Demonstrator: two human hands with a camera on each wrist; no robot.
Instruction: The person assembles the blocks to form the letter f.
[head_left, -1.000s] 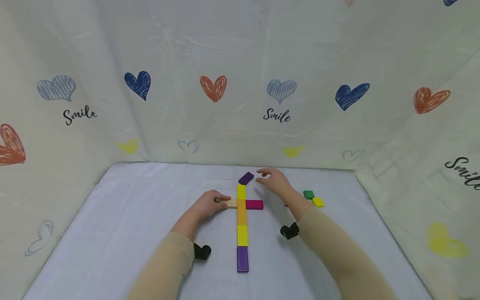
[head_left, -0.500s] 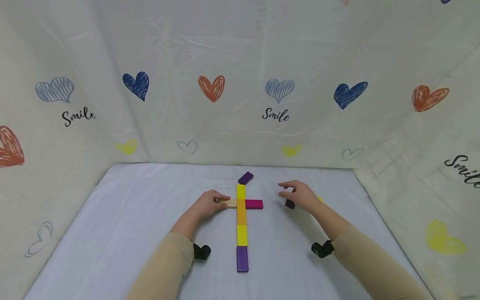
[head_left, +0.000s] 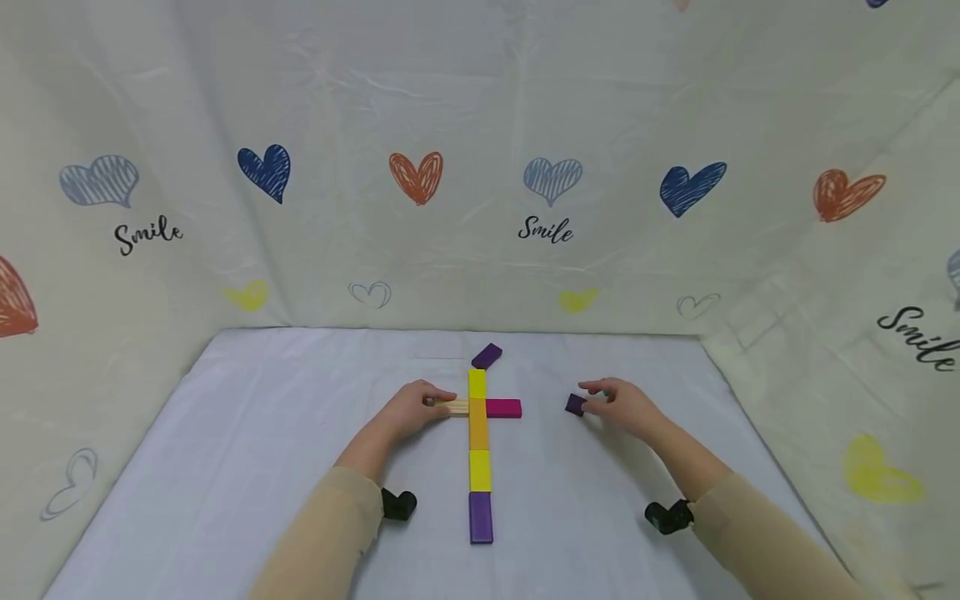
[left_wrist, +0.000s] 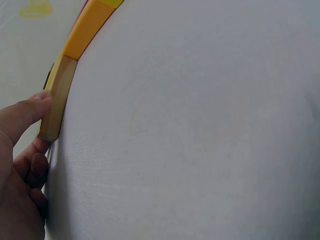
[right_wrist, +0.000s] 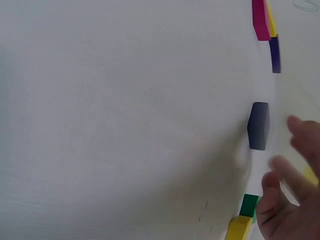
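My left hand [head_left: 408,410] pinches the end of a plain wooden block [head_left: 459,407], which meets the left side of an orange block [head_left: 478,423]. A magenta block [head_left: 504,408] extends from the orange block's right side. Yellow blocks [head_left: 480,471] lie above and below it, and a purple block [head_left: 481,517] ends the column nearest me. At the far end, another purple block [head_left: 487,357] lies slanted. My right hand [head_left: 626,408] hovers beside a small dark purple block [head_left: 575,405], thumb and fingers apart; the right wrist view shows a gap between fingers and block [right_wrist: 258,126].
Under the right hand, a green block [right_wrist: 249,207] and a yellow block [right_wrist: 239,229] show in the right wrist view. A white cloth [head_left: 262,467] covers the table. Behind it hangs a backdrop [head_left: 480,283] printed with hearts.
My right hand has moved away from the slanted purple block, right and toward me, to the small dark purple block. My left hand keeps its pinch on the wooden block.
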